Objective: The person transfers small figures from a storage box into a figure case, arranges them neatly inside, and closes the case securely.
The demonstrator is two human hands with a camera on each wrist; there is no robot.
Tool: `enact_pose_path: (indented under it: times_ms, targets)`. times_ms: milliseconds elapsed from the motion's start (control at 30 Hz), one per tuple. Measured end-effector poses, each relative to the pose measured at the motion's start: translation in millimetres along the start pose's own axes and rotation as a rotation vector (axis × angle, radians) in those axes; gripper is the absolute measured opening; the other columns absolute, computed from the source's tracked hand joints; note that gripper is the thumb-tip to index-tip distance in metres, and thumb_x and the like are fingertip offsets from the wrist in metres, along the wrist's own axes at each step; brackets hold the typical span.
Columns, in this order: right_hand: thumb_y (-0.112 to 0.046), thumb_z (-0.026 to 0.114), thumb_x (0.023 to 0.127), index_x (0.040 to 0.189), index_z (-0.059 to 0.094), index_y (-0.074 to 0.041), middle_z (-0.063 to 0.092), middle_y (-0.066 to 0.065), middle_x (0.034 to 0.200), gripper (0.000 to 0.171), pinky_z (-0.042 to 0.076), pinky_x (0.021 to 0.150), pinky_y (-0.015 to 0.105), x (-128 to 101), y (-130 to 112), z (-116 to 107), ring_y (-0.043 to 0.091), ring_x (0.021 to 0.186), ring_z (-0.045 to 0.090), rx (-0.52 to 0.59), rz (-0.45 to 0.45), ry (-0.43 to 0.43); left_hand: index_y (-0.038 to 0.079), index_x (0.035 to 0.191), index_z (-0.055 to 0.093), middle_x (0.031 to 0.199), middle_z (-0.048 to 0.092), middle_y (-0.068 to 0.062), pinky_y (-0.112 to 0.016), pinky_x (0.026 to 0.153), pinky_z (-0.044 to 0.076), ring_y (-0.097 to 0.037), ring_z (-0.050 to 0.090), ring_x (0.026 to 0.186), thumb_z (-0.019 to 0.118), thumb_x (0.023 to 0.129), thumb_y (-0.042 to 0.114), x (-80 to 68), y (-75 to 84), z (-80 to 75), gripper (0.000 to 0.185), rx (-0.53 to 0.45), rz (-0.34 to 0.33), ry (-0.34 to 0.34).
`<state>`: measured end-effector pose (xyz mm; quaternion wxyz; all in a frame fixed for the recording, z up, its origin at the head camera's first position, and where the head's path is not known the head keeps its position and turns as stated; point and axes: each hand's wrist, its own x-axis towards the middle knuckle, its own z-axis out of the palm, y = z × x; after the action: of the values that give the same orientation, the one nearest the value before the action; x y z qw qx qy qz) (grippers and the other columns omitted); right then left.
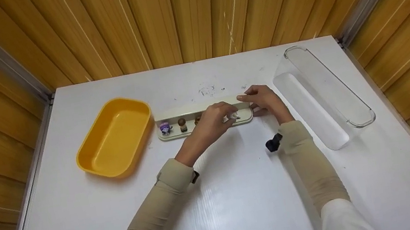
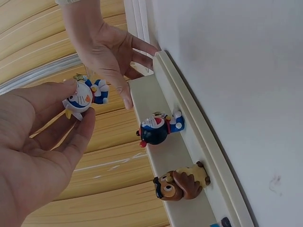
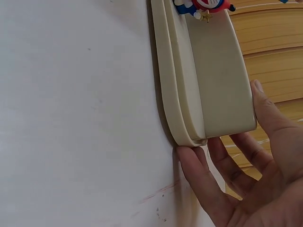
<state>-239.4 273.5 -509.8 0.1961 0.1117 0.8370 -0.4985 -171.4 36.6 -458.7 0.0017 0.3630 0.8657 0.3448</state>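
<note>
A long cream stand [image 1: 171, 114] lies mid-table with small figures standing in a row on it. My left hand [image 1: 230, 114] pinches a white-and-blue cat figure [image 2: 84, 97] between thumb and fingers, just above the stand's right part. My right hand [image 1: 254, 96] holds the stand's right end [image 3: 222, 85], thumb on one side and fingers [image 3: 203, 179] against the back edge. On the stand are a blue-and-red figure [image 2: 158, 128] and a brown one [image 2: 180, 184]. Farther left are a purple-haired figure [image 1: 165, 128] and a small brown figure [image 1: 182, 124].
An empty yellow tub [image 1: 136, 103] sits left of the stand. A long clear plastic bin [image 1: 360, 122] lies tipped at the table's right side. Wooden slat walls enclose the white table [image 1: 245, 208] on three sides.
</note>
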Motion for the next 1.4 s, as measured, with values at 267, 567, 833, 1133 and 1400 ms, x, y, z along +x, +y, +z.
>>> enact_pose_path:
  times_ms: [267, 567, 833, 1133, 1400]
  targets:
    - [-0.046, 0.076, 0.090, 0.132, 0.060, -0.009, 0.058, 0.012, 0.131, 0.058, 0.060, 0.078, 0.035, -2, 2, -1, 0.025, 0.103, 0.063, 0.040, -0.009, -0.001, 0.001, 0.119, 0.072, 0.119, 0.070, -0.012, -0.032, 0.094, 0.055, -0.022, 0.066, 0.110, 0.071, 0.094, 0.003, 10.9, 0.7, 3.5, 0.026, 0.012, -0.052, -0.052]
    - [-0.047, 0.075, 0.091, 0.134, 0.059, -0.011, 0.057, 0.011, 0.131, 0.059, 0.059, 0.084, 0.038, -2, 0, 1, 0.025, 0.106, 0.060, 0.088, 0.013, -0.020, 0.000, 0.118, 0.071, 0.117, 0.068, -0.010, -0.030, 0.089, 0.055, -0.020, 0.065, 0.104, 0.071, 0.095, 0.006, 18.7, -2.8, 9.4, 0.024, 0.058, -0.089, -0.050]
    - [-0.049, 0.075, 0.090, 0.140, 0.054, -0.010, 0.052, 0.012, 0.139, 0.066, 0.060, 0.086, 0.040, 0, 2, -1, 0.027, 0.114, 0.059, 0.091, 0.038, -0.038, 0.001, 0.117, 0.072, 0.115, 0.070, -0.010, -0.030, 0.091, 0.054, -0.023, 0.065, 0.108, 0.072, 0.094, 0.005, 27.8, -6.2, 17.5, 0.023, 0.164, -0.062, -0.058]
    - [-0.050, 0.075, 0.089, 0.138, 0.054, -0.010, 0.052, 0.012, 0.140, 0.066, 0.059, 0.088, 0.041, 1, 3, -2, 0.026, 0.112, 0.060, 0.098, 0.047, -0.040, 0.002, 0.113, 0.074, 0.112, 0.071, -0.010, -0.031, 0.091, 0.054, -0.024, 0.065, 0.105, 0.072, 0.094, 0.004, 32.2, -12.0, 24.9, 0.019, 0.197, -0.065, -0.060]
    - [-0.050, 0.075, 0.089, 0.141, 0.053, -0.011, 0.053, 0.012, 0.138, 0.068, 0.060, 0.085, 0.038, 1, 2, -1, 0.025, 0.111, 0.061, 0.093, 0.058, -0.047, 0.000, 0.111, 0.074, 0.111, 0.071, -0.011, -0.030, 0.090, 0.055, -0.024, 0.067, 0.105, 0.070, 0.093, -0.002, 31.8, -15.7, 27.0, 0.018, 0.192, -0.064, -0.056]
